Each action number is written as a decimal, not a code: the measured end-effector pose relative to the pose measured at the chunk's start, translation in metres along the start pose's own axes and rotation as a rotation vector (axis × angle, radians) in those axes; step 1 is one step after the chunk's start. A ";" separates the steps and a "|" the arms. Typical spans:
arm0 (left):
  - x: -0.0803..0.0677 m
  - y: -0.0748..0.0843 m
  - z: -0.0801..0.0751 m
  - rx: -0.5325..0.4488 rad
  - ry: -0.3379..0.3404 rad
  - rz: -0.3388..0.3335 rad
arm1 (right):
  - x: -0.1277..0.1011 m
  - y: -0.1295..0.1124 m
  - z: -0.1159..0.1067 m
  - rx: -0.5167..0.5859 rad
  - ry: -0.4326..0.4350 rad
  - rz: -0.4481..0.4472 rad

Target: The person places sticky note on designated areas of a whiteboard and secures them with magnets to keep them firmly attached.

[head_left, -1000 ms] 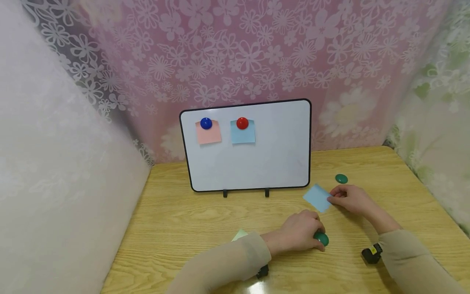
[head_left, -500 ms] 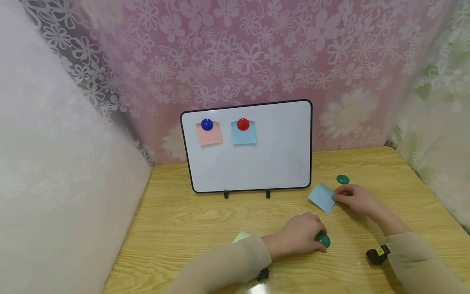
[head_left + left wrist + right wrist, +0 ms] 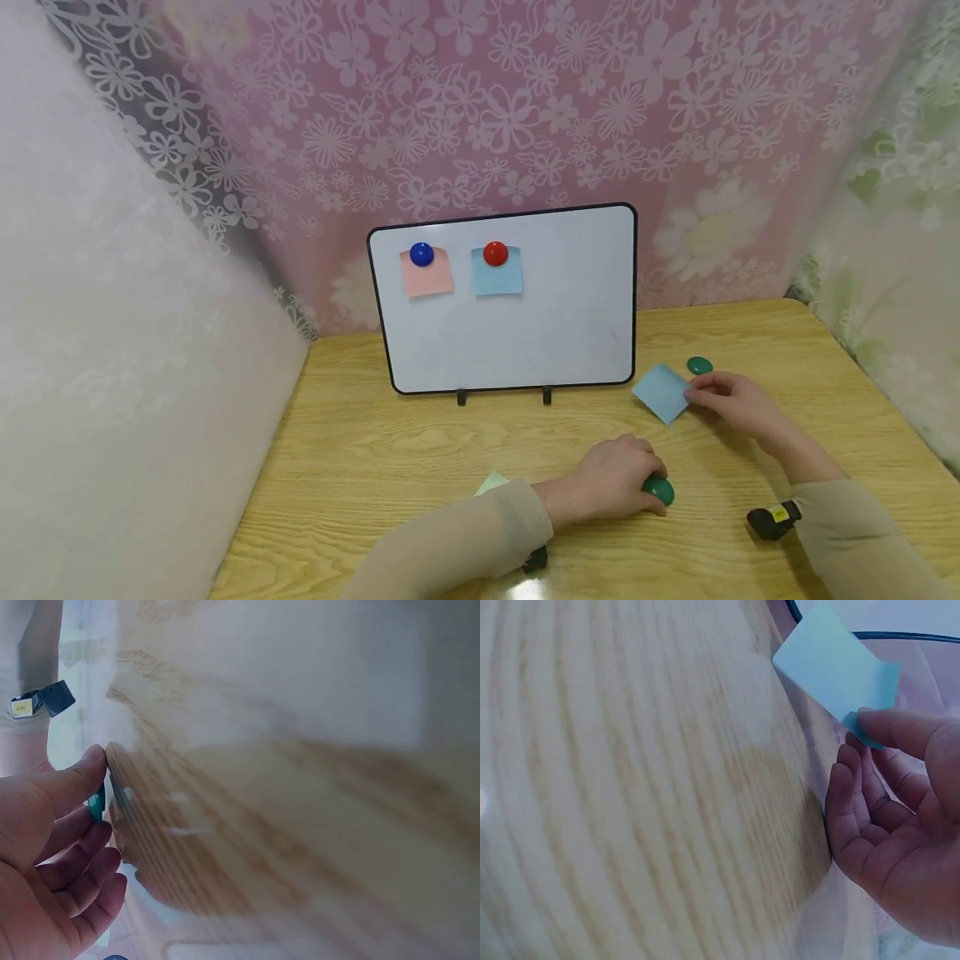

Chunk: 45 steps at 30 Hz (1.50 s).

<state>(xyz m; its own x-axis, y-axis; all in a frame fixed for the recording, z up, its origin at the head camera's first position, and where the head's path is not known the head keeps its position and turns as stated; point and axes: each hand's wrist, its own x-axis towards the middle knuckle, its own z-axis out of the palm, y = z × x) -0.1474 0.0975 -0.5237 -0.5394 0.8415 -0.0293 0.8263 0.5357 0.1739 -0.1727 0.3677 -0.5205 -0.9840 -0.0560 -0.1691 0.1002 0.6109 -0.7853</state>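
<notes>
My right hand (image 3: 738,402) pinches one corner of a blue sticky note (image 3: 662,392) between thumb and fingers, to the right of the whiteboard. The right wrist view shows the note (image 3: 832,664) with its held edge bent, the thumb on top. My left hand (image 3: 617,477) holds a round green magnet (image 3: 659,490) at the tabletop, thumb on one side and fingers on the other. In the left wrist view only a thin side of this magnet (image 3: 97,804) shows between thumb and forefinger. Another green magnet (image 3: 700,365) lies just beyond the right hand.
A black-framed whiteboard (image 3: 570,317) stands on small black feet. On it a blue magnet (image 3: 422,254) holds a pink note (image 3: 427,279) and a red magnet (image 3: 496,253) holds a blue note (image 3: 497,279). A pale green note (image 3: 492,482) is partly hidden under the left sleeve.
My right hand has carried the blue note a little to the right and away from me, turning it slightly. The left hand stays about where it was on the green magnet.
</notes>
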 end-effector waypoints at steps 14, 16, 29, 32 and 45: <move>-0.002 -0.002 0.000 -0.046 0.002 0.000 | 0.003 0.008 0.000 0.305 0.096 0.041; -0.003 -0.003 0.000 -0.060 0.010 -0.006 | 0.003 0.008 0.000 0.357 0.101 0.037; -0.012 -0.017 -0.004 -0.081 0.080 -0.020 | 0.009 0.009 0.005 0.623 0.100 0.011; -0.014 -0.022 -0.005 -0.071 0.111 -0.039 | 0.009 0.005 0.007 0.607 0.101 -0.003; -0.028 -0.043 -0.019 -0.155 0.221 -0.103 | 0.011 -0.021 0.018 0.352 0.110 -0.022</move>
<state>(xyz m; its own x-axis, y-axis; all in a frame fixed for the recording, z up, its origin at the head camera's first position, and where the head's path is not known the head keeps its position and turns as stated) -0.1711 0.0500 -0.5118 -0.6555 0.7386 0.1574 0.7398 0.5864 0.3299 -0.1833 0.3402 -0.5167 -0.9945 0.0306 -0.1004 0.1049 0.3002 -0.9481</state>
